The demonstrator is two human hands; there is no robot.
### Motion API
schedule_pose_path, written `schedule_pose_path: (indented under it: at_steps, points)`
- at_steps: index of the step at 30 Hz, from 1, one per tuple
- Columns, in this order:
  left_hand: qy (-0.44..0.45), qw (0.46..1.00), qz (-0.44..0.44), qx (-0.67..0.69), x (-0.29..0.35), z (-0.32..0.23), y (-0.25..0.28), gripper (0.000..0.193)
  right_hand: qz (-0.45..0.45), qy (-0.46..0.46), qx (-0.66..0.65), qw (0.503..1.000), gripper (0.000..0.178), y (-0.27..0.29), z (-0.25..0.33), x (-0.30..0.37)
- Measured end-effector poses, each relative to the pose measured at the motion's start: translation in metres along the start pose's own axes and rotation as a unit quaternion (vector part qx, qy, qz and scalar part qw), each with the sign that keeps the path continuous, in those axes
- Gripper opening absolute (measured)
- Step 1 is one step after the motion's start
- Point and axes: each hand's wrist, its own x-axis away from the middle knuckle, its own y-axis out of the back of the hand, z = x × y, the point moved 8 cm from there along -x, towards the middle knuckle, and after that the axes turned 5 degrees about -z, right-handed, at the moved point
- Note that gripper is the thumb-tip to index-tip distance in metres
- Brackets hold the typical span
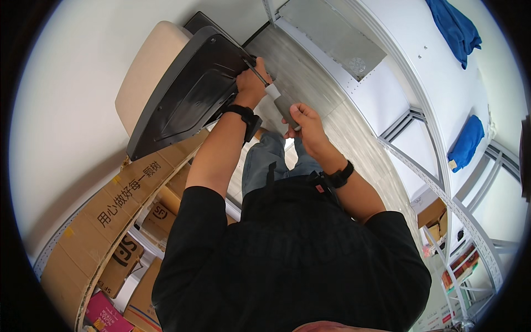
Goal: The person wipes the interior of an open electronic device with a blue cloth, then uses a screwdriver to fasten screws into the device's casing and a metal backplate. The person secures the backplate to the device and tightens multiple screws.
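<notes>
In my right hand [310, 126] is a screwdriver [284, 105] with a grey handle and a white collar, the fingers closed round its lower end. Its thin metal shaft slants up and left, past my left hand [253, 84], toward the edge of a large black plastic shell [185, 88]. Beige padding [149, 61] backs this shell, which is tilted and looks like a chair part. My left hand is closed at the shell's right edge, its fingertips partly hidden. Where the screwdriver's tip ends is hard to make out.
Cardboard boxes [152, 221] stand on a shelf at lower left, behind a long cardboard strip [133, 185]. White metal shelving [404, 61] with blue cloths [467, 143] curves along the right. Grey wood-look flooring [332, 105] runs between, and a white wall [72, 83] rises on the left.
</notes>
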Motion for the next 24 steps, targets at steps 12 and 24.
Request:
schedule_pose_path:
  at_steps: [12,24]
  points:
    - [0.019,1.000,0.004,-0.011,0.003,-0.007,-0.003,0.046,-0.004,0.080,0.100,0.992,0.030,0.057,0.012,0.018]
    - [-0.295,0.864,-0.135,0.384,0.013,-0.237,0.092,0.019,-0.063,0.266,0.021,0.962,0.035,0.177,0.105,0.135]
